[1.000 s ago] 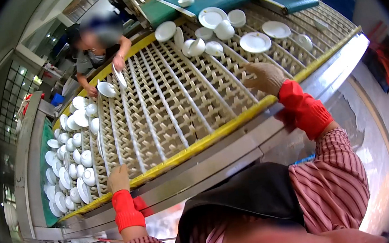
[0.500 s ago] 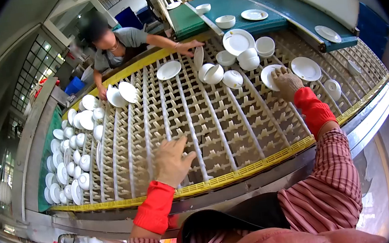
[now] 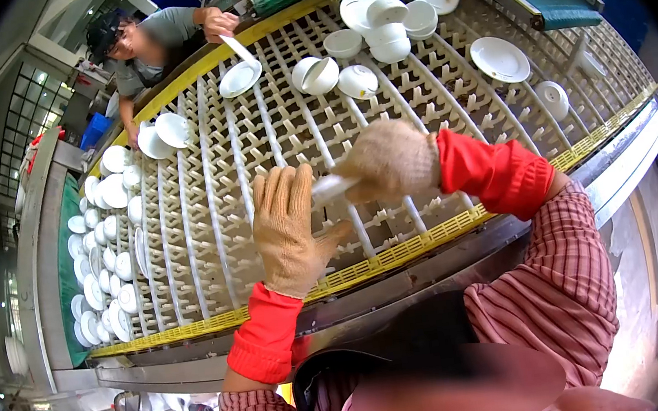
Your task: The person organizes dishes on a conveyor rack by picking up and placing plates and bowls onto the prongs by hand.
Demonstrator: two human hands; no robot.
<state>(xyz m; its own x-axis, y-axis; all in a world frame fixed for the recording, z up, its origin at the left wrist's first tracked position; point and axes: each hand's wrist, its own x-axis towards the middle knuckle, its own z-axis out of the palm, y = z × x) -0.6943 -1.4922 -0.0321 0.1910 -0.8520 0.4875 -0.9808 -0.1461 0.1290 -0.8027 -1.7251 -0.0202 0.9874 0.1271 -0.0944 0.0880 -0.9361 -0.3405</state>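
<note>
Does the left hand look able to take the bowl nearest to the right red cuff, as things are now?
Probably not directly: the right hand and its red cuff lie between the left hand and that bowl.

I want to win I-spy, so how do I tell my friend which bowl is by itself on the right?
Find the big pegged rack with the yellow edge. Toward its right end is a flat plate; look just beyond it, to the right. That's the bowl: tipped over, alone, away from the bunched bowls farther back.
</note>
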